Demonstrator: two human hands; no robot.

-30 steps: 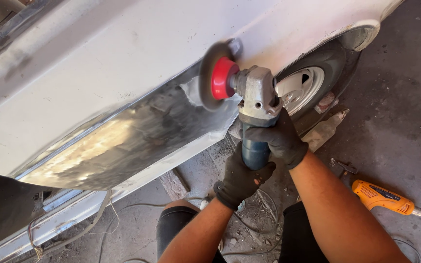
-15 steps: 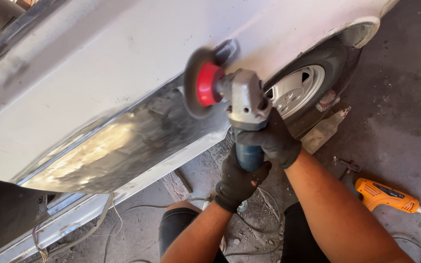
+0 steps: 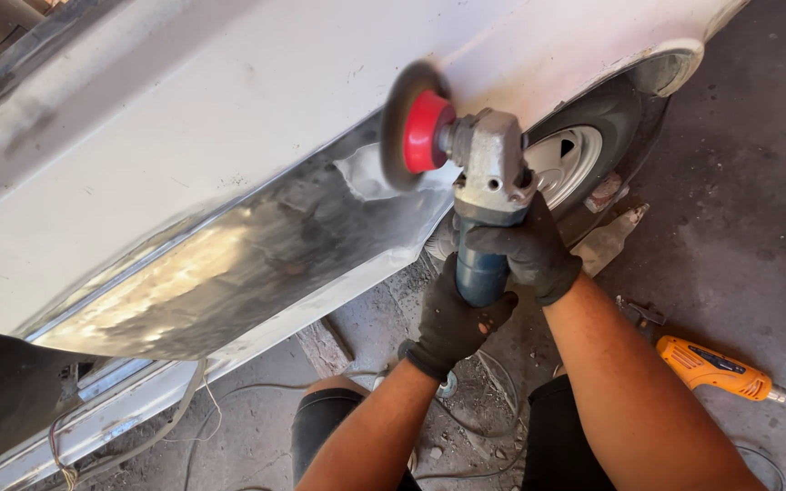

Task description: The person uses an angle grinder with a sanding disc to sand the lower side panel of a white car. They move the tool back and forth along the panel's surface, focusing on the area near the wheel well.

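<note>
I hold an angle grinder (image 3: 487,186) with a grey metal head, blue body and a red-backed sanding disc (image 3: 414,127). My left hand (image 3: 455,316), in a black glove, grips the lower end of the blue body. In a matching glove, my right hand (image 3: 527,250) wraps the body just under the grey head. The disc stands against the white car side panel (image 3: 229,109), at the right end of a long patch ground down to bare shiny metal (image 3: 229,273).
A rear wheel with a white rim (image 3: 568,164) sits right of the grinder. An orange power tool (image 3: 716,368) lies on the concrete floor at lower right. Loose wires (image 3: 202,409) hang beneath the car sill. My knees are near the bottom edge.
The grinder and both hands have shifted slightly left along the panel over the last second, with the disc staying against the car's side.
</note>
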